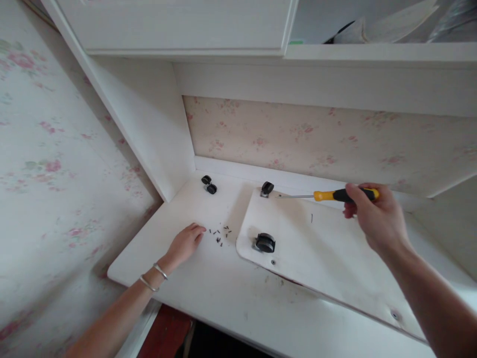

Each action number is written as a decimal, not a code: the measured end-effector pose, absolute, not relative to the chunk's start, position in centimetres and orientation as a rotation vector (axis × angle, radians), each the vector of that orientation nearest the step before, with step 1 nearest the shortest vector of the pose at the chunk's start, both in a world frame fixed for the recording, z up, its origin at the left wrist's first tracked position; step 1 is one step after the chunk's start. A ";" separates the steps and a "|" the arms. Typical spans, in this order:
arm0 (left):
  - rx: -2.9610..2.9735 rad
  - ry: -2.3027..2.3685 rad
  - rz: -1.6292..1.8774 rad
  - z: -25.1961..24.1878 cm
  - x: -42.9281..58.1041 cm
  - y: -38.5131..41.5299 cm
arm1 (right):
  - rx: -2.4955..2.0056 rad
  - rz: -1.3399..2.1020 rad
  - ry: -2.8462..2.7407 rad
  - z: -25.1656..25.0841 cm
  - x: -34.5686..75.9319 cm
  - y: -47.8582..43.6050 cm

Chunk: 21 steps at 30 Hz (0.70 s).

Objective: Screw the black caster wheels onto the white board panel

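My right hand (374, 219) is closed round the yellow and black handle of a screwdriver (328, 195), held level above a white board (328, 248), its tip pointing left toward a black caster (267, 188) at the board's far corner. A second caster (265, 242) sits on the board near its left edge. My left hand (185, 242) lies on the white desk (208, 283), fingers together, fingertips beside several small black screws (220, 234); whether it pinches one I cannot tell. One screw (312, 218) lies alone on the board.
A loose black caster (209, 184) rests at the desk's back left corner, by the white side panel (149, 124). Flowered wallpaper covers the back and left walls. A shelf with papers (387, 25) hangs overhead. The desk's front edge runs close below my arms.
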<state>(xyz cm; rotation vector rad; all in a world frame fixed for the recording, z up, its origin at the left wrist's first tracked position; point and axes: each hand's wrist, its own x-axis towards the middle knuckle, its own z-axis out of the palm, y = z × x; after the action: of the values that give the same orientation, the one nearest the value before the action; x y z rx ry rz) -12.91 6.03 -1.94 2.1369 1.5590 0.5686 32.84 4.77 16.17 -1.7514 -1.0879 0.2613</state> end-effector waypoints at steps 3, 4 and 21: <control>2.205 1.474 0.537 -1.9 -12.7 7.2 | -1.561 0.468 -0.925 15.5 33.1 2.4; 2.218 1.450 0.524 -1.9 -12.7 7.6 | -1.527 0.511 -0.894 15.2 33.0 1.6; 1.484 1.432 0.952 -0.6 -12.1 8.0 | -1.260 1.273 -0.329 11.7 31.3 -7.5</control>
<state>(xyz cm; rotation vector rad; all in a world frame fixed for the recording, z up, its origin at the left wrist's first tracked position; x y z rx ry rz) -12.05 8.03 -0.63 1.4837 1.4316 0.9520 31.31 -7.51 11.71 -1.2601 -0.3293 1.2733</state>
